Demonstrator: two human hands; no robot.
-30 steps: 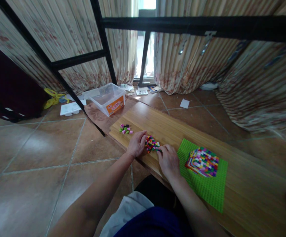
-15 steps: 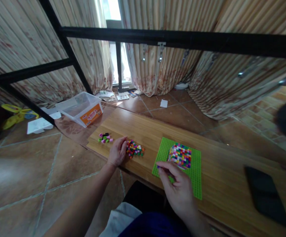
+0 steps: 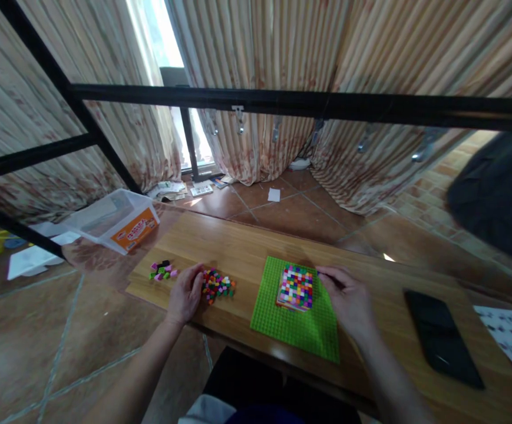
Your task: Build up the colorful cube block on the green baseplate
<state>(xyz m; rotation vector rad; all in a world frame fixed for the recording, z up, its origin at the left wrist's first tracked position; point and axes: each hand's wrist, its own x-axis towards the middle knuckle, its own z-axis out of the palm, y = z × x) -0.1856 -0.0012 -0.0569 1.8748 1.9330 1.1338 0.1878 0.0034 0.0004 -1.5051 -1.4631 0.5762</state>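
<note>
Right hand (image 3: 348,298): thumb and forefinger pinching what looks like a small dark brick (image 3: 320,272), just beside the right edge of the block stack.
Left hand (image 3: 187,294): fingers curled, at the left edge of the loose brick pile (image 3: 218,286); whether it grips anything, I cannot tell.
Block stack (image 3: 297,287): multicoloured, on the green baseplate (image 3: 277,330).
Small cluster (image 3: 162,271): pink, green and black bricks, left of the left hand.
Bench (image 3: 233,240): wooden, under all these; dark flat slab (image 3: 443,339) towards its right end.
Clear bin (image 3: 135,230): orange-labelled, beyond the bench's left end.
</note>
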